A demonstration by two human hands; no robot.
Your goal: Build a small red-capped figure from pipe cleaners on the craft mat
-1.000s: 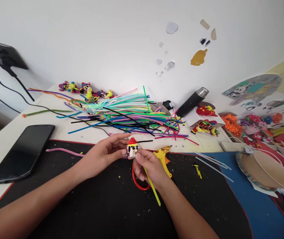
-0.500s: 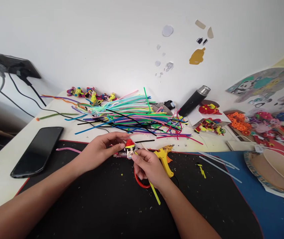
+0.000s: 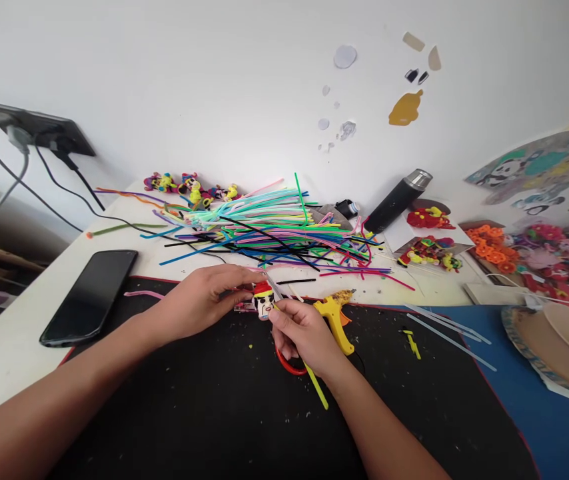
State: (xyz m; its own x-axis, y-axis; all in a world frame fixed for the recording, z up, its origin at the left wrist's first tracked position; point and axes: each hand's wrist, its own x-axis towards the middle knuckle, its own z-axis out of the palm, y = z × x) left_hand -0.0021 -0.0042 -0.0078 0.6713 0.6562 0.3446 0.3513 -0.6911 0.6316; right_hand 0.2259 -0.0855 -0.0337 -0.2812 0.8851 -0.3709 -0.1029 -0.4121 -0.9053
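A small doll head [image 3: 265,307] with a white face, black eye patches and a red and yellow hat sits between my hands. My left hand [image 3: 213,298] is closed, with thumb and fingertips at the hat's side. My right hand [image 3: 305,333] pinches near the chin, and a yellow pipe cleaner [image 3: 317,385] runs out below its palm. A thin grey blade-like piece [image 3: 274,288] shows beside the hat. Under my right fingers is a red loop [image 3: 289,365], like a scissors handle; whether it is held is hidden.
A yellow glue gun [image 3: 335,317] lies right of my right hand on the black mat [image 3: 189,413]. Behind is a heap of pipe cleaners [image 3: 264,227]. A phone [image 3: 89,297] lies left; a black flask [image 3: 398,200], glue sticks [image 3: 452,340] and a basket [image 3: 529,353] are right.
The whole view has shifted slightly, so things appear further right. The grey blade-like piece shows more clearly beside the hat. Both hands keep nearly the same hold.
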